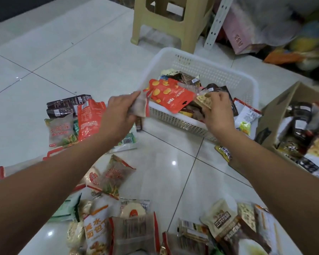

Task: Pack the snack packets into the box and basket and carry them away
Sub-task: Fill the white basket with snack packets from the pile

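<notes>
You are in the packing step. The white basket [219, 70] sits on the floor in front of you, and it is partly full of snack packets. The cardboard box [276, 115] is just to the right of the basket, and it has packets in it too. Lots of loose packets [118, 181] lie on the floor, left of the basket and on your side of it.

Your left hand [118, 109] is at the basket's near left corner. Its fingers are curled round a see-through packet [141, 105] with a red edge, right over the rim. Your right hand [218, 111] is at the basket's near right side. It pinches a pale spotted packet [203, 100] just above the pile. A big orange packet [173, 96] lies in the basket between your two hands.

Next, I think you should let both packets drop inside, then reach for the loose ones.
</notes>
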